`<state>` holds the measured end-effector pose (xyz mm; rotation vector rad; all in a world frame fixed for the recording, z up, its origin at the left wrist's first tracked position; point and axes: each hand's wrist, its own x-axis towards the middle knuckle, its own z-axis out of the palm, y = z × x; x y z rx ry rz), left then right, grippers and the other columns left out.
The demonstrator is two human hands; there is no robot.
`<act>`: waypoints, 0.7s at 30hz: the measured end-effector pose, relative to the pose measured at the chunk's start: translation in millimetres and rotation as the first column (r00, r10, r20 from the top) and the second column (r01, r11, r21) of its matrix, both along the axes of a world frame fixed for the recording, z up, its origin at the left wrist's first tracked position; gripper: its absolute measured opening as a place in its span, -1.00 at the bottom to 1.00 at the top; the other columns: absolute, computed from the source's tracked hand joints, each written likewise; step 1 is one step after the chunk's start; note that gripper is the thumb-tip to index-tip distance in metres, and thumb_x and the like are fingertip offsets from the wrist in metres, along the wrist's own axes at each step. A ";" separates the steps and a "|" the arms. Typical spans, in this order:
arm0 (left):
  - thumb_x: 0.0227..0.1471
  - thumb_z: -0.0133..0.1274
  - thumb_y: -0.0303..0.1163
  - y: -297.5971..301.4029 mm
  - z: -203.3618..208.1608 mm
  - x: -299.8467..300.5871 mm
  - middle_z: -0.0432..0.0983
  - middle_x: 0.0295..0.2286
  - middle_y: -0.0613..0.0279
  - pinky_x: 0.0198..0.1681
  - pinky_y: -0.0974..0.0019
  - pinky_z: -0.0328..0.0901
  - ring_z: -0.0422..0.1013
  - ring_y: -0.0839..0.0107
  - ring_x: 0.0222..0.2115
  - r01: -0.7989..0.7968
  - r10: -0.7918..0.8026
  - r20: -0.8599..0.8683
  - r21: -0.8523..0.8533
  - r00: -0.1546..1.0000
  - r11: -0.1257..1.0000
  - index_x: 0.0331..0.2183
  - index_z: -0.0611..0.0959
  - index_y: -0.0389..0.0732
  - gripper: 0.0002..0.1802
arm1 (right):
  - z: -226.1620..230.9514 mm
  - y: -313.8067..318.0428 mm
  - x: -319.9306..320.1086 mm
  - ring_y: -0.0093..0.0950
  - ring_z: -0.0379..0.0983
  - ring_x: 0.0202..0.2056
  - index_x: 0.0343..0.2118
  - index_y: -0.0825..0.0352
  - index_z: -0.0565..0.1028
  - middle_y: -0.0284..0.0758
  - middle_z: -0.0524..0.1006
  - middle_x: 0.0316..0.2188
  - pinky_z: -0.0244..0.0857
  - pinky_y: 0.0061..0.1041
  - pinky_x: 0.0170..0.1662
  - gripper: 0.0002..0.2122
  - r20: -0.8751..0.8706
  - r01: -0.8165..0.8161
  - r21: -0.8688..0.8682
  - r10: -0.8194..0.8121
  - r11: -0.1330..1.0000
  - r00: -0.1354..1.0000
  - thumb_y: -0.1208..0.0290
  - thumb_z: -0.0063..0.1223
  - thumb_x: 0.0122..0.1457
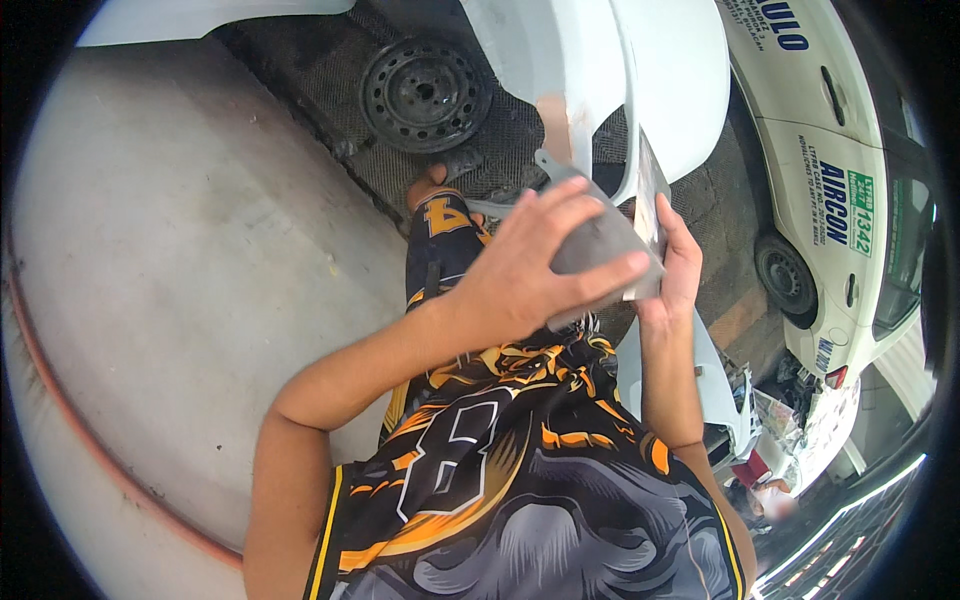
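Note:
My left hand lies across a flat grey plate, its thumb along the lower edge and its fingers over the upper side. A small tab with a hole shows beyond the fingers and seems to belong to that plate. My right hand grips a thin, light, shiny sheet standing at the plate's right side; whether sheet and plate are joined I cannot tell. Some fingers of both hands are hidden or blurred. Just beyond is a white car body panel with a tan patch.
A black steel wheel rim lies on dark textured flooring ahead. A large, dusty pale panel fills the left. A white car stands at the right, and a person is at the lower right. A pale panel is beside my right forearm.

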<state>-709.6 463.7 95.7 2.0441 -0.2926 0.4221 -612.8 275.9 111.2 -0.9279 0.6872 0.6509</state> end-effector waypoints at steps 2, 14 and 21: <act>0.07 0.20 -0.33 10.7 -12.7 -0.2 0.33 0.05 0.05 0.11 -0.17 0.27 0.27 -0.13 0.16 -0.027 0.030 -0.016 0.157 0.999 0.987 0.16 0.58 0.39 -0.39 | 7.9 -1.5 2.3 -0.49 0.53 -0.32 -0.10 0.42 0.50 -0.27 0.58 -0.25 0.47 -0.50 -0.35 -0.75 0.009 0.015 -0.072 -0.014 0.997 1.000 0.30 0.04 0.39; 0.25 -0.03 -0.63 79.0 -8.0 36.3 0.32 0.08 -0.06 0.17 0.05 0.28 0.36 -0.07 0.06 -0.204 0.202 -0.413 0.041 0.888 0.978 0.30 0.44 0.12 -0.34 | -66.2 -31.0 20.1 -0.13 0.52 0.06 0.19 0.57 0.34 -0.04 0.54 0.02 0.28 -0.04 0.32 -0.53 0.121 -0.016 0.244 -0.014 0.970 0.993 0.30 -0.03 0.36; 0.07 0.04 -0.70 70.4 -4.3 53.5 0.30 0.12 -0.06 0.12 -0.07 0.29 0.33 -0.17 0.08 -0.095 0.226 -0.466 0.288 0.856 0.953 0.30 0.43 0.24 -0.17 | -69.3 -12.1 7.3 -0.23 0.55 0.06 0.22 0.56 0.36 -0.04 0.55 0.08 0.42 -0.31 0.18 -0.48 0.055 -0.042 0.212 0.031 0.976 0.998 0.26 0.01 0.33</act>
